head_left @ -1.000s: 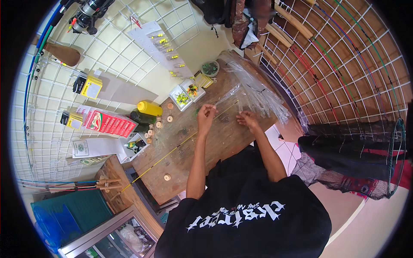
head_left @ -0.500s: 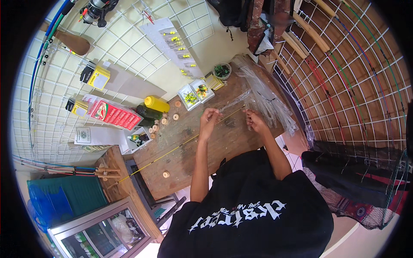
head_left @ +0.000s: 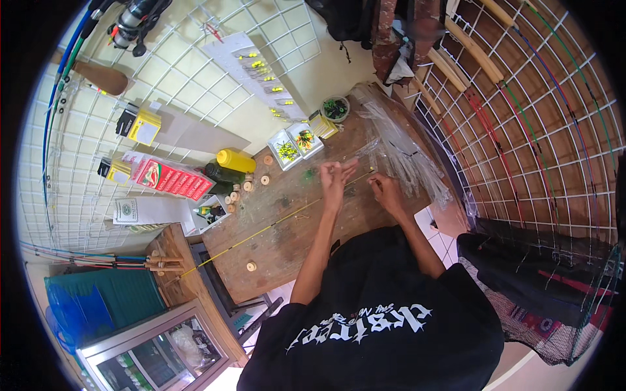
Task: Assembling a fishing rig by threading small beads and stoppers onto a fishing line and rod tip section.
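A thin yellow fishing rod (head_left: 261,231) lies slantwise over the wooden table (head_left: 261,270). Its far end passes beneath my left hand (head_left: 336,184) and reaches my right hand. Thumb and forefinger of the left hand look pinched, the other fingers raised and partly spread; whatever is between them is too fine to see. My right hand (head_left: 387,193) is closed in a pinch beside the rod's tip, and what it grips cannot be made out. Just beyond both hands lies a bundle of clear plastic sleeves (head_left: 407,156).
Two white trays (head_left: 300,158) of small colourful pieces stand at the back, beside a bowl (head_left: 336,109). Wooden rings (head_left: 248,186) and a yellow bottle (head_left: 236,161) are at the left; one loose ring (head_left: 252,266) lies nearer. Rods hang on a wire grid (head_left: 548,117) at right.
My left hand has shifted right and its fingers have lifted and spread somewhat. The right hand has come slightly nearer to me. The rod stays on the table.
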Available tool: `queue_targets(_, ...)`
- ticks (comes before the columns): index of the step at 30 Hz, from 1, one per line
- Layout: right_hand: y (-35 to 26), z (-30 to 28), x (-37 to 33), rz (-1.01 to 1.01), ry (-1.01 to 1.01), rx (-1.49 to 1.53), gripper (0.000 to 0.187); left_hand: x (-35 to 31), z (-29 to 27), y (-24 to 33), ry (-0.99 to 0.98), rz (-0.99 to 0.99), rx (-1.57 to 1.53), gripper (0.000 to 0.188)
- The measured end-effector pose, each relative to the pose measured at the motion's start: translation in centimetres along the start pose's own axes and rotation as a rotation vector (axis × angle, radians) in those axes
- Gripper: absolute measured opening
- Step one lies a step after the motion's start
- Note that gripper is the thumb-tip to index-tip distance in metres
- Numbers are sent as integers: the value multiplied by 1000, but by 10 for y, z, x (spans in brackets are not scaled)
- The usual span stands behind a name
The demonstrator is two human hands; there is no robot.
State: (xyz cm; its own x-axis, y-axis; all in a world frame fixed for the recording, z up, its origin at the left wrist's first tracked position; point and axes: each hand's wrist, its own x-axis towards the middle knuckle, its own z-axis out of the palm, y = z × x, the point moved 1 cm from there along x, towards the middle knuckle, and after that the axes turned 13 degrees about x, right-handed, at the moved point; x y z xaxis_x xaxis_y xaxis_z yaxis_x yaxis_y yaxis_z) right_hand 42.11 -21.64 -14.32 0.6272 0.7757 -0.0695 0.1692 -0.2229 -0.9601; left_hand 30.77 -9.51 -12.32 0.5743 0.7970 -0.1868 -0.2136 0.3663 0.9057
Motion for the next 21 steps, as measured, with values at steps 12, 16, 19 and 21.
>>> queue_targets(12,-25,-33,9,-157,-142,23,15,22,5,-30,-530,-27,790,18)
queue_targets(16,-10,-35,16,-44,-182,158,17,21,6,-26,-580,-119,604,17)
queue_targets(19,10,-35,18,3,-219,241,18,20,9,-22,-593,-185,596,18)
queue_targets(21,9,-32,18,-22,-238,270,17,20,1,-25,-569,-204,586,19)
